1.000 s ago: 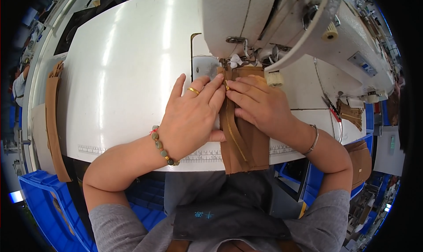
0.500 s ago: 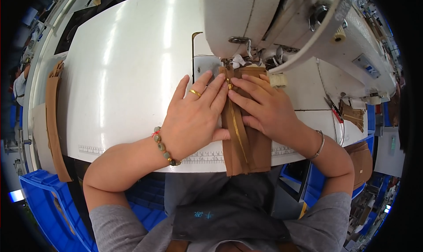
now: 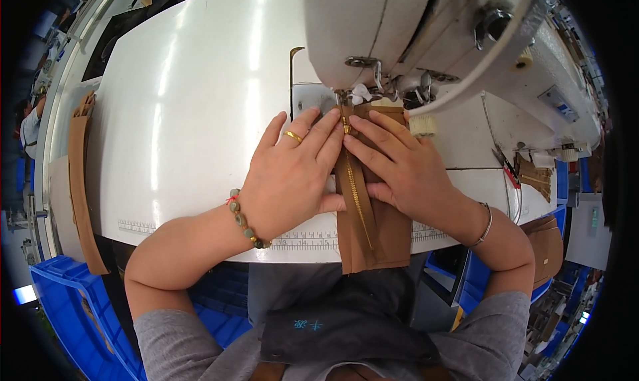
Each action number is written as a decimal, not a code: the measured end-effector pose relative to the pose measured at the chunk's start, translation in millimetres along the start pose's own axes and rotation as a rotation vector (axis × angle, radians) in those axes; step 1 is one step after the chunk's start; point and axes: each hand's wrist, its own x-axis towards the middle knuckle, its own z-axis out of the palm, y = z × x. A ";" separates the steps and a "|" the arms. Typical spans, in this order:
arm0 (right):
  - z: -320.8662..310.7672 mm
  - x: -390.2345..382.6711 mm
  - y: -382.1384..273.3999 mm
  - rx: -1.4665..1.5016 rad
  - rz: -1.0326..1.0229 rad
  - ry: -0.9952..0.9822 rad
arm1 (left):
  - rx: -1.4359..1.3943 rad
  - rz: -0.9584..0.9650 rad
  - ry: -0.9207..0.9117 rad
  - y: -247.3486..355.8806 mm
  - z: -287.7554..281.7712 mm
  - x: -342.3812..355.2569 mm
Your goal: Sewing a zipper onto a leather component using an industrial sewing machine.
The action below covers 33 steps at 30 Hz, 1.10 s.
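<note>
A brown zipper with gold teeth lies lengthwise on a brown fabric panel. Their far ends reach the presser foot of a white sewing machine. My left hand rests flat, fingers apart, its fingertips at the zipper's left edge beside the gold slider. From the other side my right hand lies spread over the panel, index and middle fingertips against the zipper's right edge. Both thumbs point inward across the zipper and panel. The needle point is too small to make out.
A ruler strip runs along the front edge of the white table. Red-handled snips lie at the right near brown pieces. Folded brown fabric hangs at the left edge, above a blue crate.
The zipper's near end has swung slightly left, and the panel's near edge sits a little lower. My right thumb has shifted upward slightly; both hands otherwise keep their places.
</note>
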 end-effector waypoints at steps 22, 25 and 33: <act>2.9 0.6 2.5 -0.050 0.049 0.069 | -0.045 0.052 0.067 -10.3 2.8 12.8; 3.4 1.4 3.8 -0.048 0.042 0.079 | -0.052 0.053 0.072 -11.8 3.0 14.1; 0.9 1.1 1.2 -0.114 0.003 0.124 | -0.031 0.044 0.054 0.5 -4.9 8.5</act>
